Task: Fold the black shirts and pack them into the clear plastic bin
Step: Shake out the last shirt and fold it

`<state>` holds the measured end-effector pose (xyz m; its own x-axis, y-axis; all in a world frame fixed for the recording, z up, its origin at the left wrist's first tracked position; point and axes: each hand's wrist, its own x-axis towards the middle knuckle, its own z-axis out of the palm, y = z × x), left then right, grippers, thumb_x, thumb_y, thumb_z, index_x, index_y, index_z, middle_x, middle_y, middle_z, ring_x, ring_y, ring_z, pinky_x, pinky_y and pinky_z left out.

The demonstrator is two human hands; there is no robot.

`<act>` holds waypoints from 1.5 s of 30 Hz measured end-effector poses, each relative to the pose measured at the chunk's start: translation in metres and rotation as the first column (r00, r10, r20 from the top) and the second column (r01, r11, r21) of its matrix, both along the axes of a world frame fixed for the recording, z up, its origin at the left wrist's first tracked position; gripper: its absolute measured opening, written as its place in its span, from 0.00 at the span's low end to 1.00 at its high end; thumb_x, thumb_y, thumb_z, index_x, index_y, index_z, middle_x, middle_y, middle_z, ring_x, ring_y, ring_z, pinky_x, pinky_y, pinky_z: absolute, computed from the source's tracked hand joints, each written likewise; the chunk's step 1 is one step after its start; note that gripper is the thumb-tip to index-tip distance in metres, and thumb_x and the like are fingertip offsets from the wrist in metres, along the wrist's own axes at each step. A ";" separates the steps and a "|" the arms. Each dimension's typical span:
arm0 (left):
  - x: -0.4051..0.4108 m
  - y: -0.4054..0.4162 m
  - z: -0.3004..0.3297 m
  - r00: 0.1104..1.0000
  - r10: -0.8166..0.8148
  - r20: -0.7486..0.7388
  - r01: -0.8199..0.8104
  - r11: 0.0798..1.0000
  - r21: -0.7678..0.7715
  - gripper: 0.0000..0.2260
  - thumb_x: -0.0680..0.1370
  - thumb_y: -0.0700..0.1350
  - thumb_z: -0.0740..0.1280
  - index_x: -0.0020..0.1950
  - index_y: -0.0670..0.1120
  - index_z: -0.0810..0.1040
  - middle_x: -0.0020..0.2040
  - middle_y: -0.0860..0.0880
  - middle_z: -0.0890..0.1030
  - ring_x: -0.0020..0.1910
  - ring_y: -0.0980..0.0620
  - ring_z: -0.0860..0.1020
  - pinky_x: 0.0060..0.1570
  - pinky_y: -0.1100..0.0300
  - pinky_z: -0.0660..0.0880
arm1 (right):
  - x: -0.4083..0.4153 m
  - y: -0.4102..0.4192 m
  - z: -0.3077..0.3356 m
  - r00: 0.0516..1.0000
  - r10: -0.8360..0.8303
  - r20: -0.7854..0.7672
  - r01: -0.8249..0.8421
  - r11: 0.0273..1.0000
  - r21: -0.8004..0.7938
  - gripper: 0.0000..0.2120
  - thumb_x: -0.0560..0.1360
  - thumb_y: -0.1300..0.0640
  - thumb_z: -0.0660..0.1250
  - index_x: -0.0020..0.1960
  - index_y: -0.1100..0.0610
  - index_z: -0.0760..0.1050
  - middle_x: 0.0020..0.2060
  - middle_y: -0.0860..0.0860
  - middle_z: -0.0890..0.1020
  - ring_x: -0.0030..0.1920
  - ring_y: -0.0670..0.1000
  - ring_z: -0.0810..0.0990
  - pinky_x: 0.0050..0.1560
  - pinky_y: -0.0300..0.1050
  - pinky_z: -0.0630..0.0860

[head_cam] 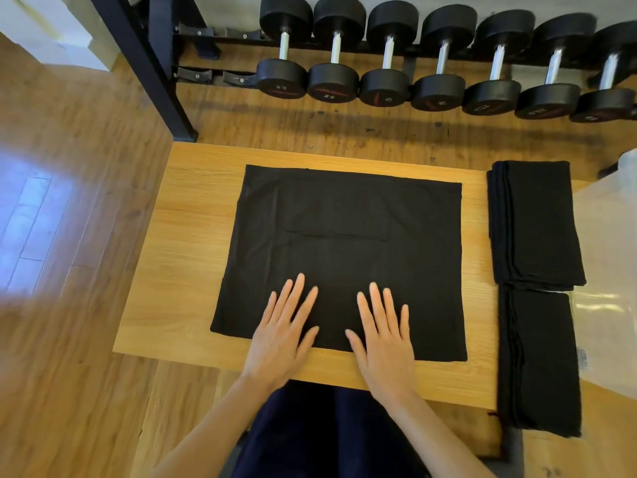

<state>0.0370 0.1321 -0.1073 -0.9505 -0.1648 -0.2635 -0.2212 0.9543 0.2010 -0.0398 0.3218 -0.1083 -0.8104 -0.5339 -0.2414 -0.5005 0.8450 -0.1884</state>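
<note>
Head view: left hand [275,334] and right hand [384,336], fingers spread flat, press the black shirt [339,250] by the table's [186,270] near edge; a careless lift could undo its tucked folds.

The black shirt [339,257] was matt cloth, lying smooth under both flat palms. At three o'clock two folded shirt stacks [537,298] showed the same dull weave. The table [186,263] was pale, satin-finished wood grain. The clear bin [610,270] was glossy, translucent plastic. At twelve o'clock, dumbbells [389,60] paired matt black ends with shiny metal handles.
</note>
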 end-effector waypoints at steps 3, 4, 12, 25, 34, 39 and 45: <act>0.015 -0.010 -0.001 0.998 0.061 -0.002 -0.061 0.997 -0.039 0.29 0.81 0.58 0.49 0.80 0.50 0.49 0.80 0.46 0.49 0.79 0.48 0.47 0.76 0.50 0.47 | -0.003 0.024 -0.001 1.000 -0.011 -0.014 0.012 1.000 0.027 0.29 0.81 0.39 0.44 0.78 0.52 0.52 0.78 0.53 0.54 0.78 0.54 0.49 0.76 0.56 0.51; 0.020 -0.015 -0.001 0.997 0.076 -0.005 -0.076 0.996 -0.044 0.29 0.81 0.58 0.48 0.80 0.50 0.49 0.80 0.46 0.49 0.79 0.48 0.47 0.76 0.51 0.45 | -0.005 0.034 -0.001 1.000 -0.024 -0.017 0.025 0.999 0.028 0.30 0.81 0.40 0.44 0.78 0.52 0.52 0.78 0.53 0.54 0.78 0.54 0.49 0.76 0.56 0.51; 0.058 -0.043 0.014 0.970 0.239 -0.037 -0.236 0.969 0.069 0.29 0.81 0.60 0.47 0.80 0.49 0.52 0.81 0.49 0.46 0.79 0.52 0.44 0.76 0.52 0.50 | -0.019 0.085 0.005 0.999 -0.023 0.028 0.024 0.999 -0.024 0.30 0.81 0.40 0.45 0.78 0.54 0.53 0.78 0.51 0.53 0.78 0.52 0.49 0.75 0.55 0.55; 0.091 -0.084 0.044 0.969 0.190 -0.156 -0.182 0.981 0.064 0.14 0.73 0.37 0.73 0.58 0.42 0.79 0.61 0.45 0.76 0.56 0.47 0.79 0.50 0.52 0.80 | -0.038 0.136 0.044 0.968 0.200 -0.151 -0.215 0.973 -0.088 0.18 0.61 0.61 0.81 0.50 0.57 0.83 0.50 0.51 0.82 0.54 0.51 0.80 0.54 0.45 0.77; 0.065 -0.101 0.049 0.986 0.068 -0.153 -0.067 0.998 0.013 0.07 0.71 0.36 0.75 0.48 0.42 0.83 0.46 0.49 0.81 0.42 0.50 0.81 0.38 0.60 0.76 | -0.061 0.134 0.047 0.918 0.372 -0.137 -0.377 0.926 -0.006 0.16 0.58 0.64 0.82 0.44 0.57 0.85 0.43 0.51 0.83 0.44 0.51 0.83 0.44 0.46 0.82; 0.052 -0.107 0.056 0.993 0.056 -0.106 -0.055 0.998 0.020 0.05 0.72 0.41 0.74 0.45 0.48 0.81 0.44 0.53 0.79 0.42 0.52 0.78 0.44 0.59 0.73 | -0.076 0.129 0.061 0.979 0.180 0.097 -0.165 0.976 -0.142 0.07 0.71 0.61 0.73 0.46 0.51 0.80 0.45 0.44 0.80 0.51 0.45 0.78 0.56 0.40 0.73; 0.021 -0.116 0.078 0.964 0.265 0.017 -0.254 0.900 0.355 0.08 0.73 0.44 0.69 0.41 0.56 0.74 0.47 0.58 0.82 0.50 0.59 0.79 0.53 0.58 0.74 | -0.116 0.105 0.087 0.874 -0.147 0.463 0.356 0.843 -0.404 0.06 0.75 0.64 0.67 0.42 0.55 0.78 0.39 0.49 0.81 0.46 0.45 0.79 0.49 0.40 0.71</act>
<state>0.0578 0.0157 -0.0295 -0.8951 -0.3094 -0.3211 -0.4399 0.7304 0.5225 -0.1559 0.4267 -0.0213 -0.8187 -0.4557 -0.3495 -0.0748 0.6880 -0.7218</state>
